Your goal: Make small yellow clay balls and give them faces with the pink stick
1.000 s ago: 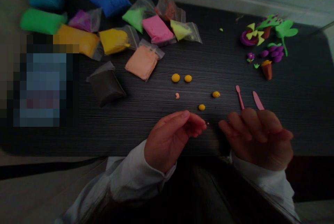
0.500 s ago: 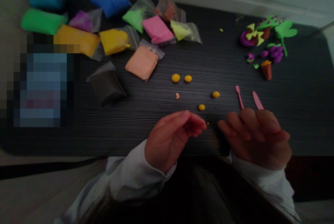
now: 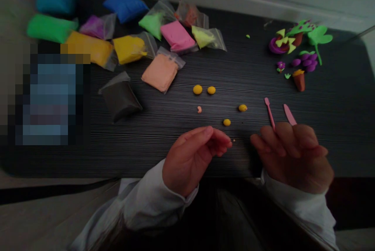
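Note:
My left hand point(image 3: 190, 161) is half curled at the table's front, palm toward me, thumb raised, with nothing seen in it. Close to its fingertips lie a small yellow clay ball point(image 3: 227, 122) and a tiny pale crumb point(image 3: 234, 140). My right hand point(image 3: 294, 157) hovers at the right, fingers curled, thumb and index finger together; anything between them is hidden. Just beyond it are a pink modelling tool point(image 3: 270, 111) and a pink plastic knife point(image 3: 289, 114). A yellow clay chick head point(image 3: 242, 107) with a beak lies between the hands, farther back.
Two yellow clay balls point(image 3: 197, 89) and a curved peach bit point(image 3: 199, 109) lie mid-table. Bags of coloured clay, including peach point(image 3: 161, 72) and black point(image 3: 120, 98), spread over the left. Clay plants and grapes point(image 3: 309, 61) stand back right. A blurred-out screen point(image 3: 52, 98) is at far left.
My right hand has shifted slightly to the right. The whole view has moved a little; my left hand and the clay pieces stay as they were.

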Demonstrator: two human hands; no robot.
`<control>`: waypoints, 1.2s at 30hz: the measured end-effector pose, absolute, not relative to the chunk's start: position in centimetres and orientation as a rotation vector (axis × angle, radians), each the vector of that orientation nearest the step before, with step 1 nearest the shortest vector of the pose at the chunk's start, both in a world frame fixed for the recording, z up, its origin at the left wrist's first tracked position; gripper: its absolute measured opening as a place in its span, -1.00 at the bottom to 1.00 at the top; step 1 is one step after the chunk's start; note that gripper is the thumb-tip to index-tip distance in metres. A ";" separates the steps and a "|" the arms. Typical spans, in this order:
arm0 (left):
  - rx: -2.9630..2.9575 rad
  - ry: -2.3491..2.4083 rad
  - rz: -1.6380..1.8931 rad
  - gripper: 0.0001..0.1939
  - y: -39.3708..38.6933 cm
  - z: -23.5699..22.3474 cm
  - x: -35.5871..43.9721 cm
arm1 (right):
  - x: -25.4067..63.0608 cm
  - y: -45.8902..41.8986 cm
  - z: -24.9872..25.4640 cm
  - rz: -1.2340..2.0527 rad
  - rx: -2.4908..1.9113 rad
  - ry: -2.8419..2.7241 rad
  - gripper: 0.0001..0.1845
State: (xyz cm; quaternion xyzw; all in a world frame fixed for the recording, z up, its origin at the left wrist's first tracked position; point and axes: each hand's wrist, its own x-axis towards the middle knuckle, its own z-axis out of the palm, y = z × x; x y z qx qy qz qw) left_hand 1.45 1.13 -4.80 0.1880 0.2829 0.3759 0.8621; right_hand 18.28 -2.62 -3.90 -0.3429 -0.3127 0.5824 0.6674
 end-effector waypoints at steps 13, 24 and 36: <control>2.278 1.349 0.713 -0.77 2.2 -4.5 2.3 | 19.5 -4.1 -4.4 0.624 -1.778 -1.265 -0.83; 2.263 1.422 0.642 -0.86 2.5 -4.7 2.9 | 19.6 -3.9 -3.8 0.656 -1.800 -1.378 -0.84; 2.200 1.328 0.738 -0.86 2.5 -4.6 2.4 | 19.6 -3.8 -4.2 0.682 -1.745 -1.310 -0.86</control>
